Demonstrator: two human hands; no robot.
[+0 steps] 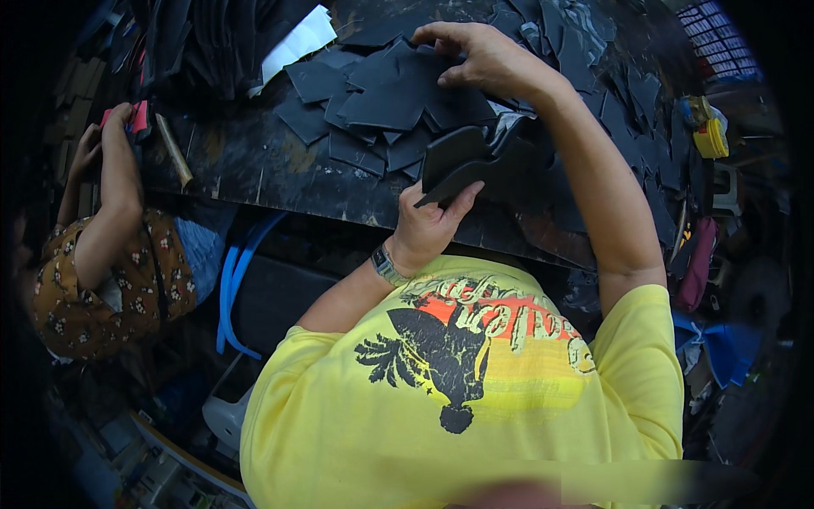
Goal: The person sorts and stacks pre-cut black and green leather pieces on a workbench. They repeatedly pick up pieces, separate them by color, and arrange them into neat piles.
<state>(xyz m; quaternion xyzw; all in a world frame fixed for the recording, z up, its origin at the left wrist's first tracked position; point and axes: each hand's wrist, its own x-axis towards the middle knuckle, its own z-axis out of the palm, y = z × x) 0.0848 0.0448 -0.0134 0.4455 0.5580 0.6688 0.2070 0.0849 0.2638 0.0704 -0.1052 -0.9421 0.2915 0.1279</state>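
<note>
My left hand (428, 217) grips a bundle of black cut pieces (475, 161), perhaps foam or leather, near the table's front edge. The thumb lies across the front of the bundle, and the fingers pass behind it. Farther out, my right hand (483, 59) is over the loose flat black pieces (386, 97). Its fingers and thumb are bent but apart, with nothing visibly held between them. Whether the fingertips touch the piece below is hard to tell. The loose pieces overlap in a spread-out heap of angular shapes.
A dark worktable (246, 174) carries tall black stacks (203, 42), a white sheet (297, 47) and a wooden stick (174, 151). At the left, a co-worker's hands (119, 119) are on a red item (137, 117). A yellow container (710, 140) is beyond the table's right side.
</note>
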